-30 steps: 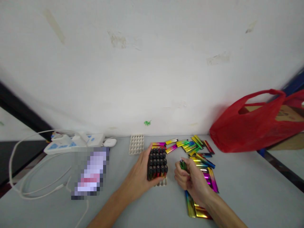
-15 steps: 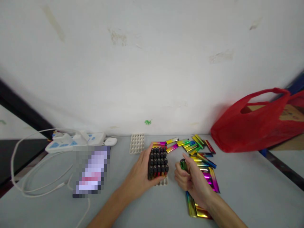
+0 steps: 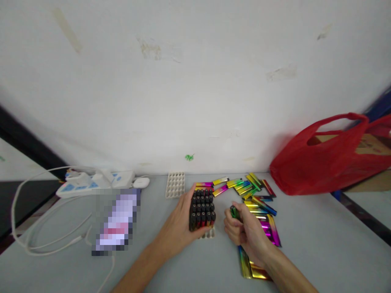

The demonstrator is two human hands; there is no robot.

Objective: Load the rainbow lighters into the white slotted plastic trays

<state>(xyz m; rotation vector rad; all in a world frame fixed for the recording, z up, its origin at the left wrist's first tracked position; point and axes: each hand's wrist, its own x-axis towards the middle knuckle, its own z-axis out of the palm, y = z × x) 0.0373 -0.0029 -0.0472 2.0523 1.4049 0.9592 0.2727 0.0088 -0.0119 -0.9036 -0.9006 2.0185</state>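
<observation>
Rows of black-topped sticks (image 3: 203, 208) sit in a compact block in the head view, with the left hand (image 3: 177, 226) wrapped around its left side and thumb along its near edge, while a pitted tray (image 3: 209, 233) peeks out at 6 o'clock. At the block's 3 o'clock, the right hand (image 3: 244, 228) is curled, gripping a green stick (image 3: 234, 212). From the block, a pale tray (image 3: 175, 185) lies at 11 o'clock, loose shiny sticks (image 3: 220, 189) spread from 1 to 4, and a red bag (image 3: 330, 167) rests near 2.
</observation>
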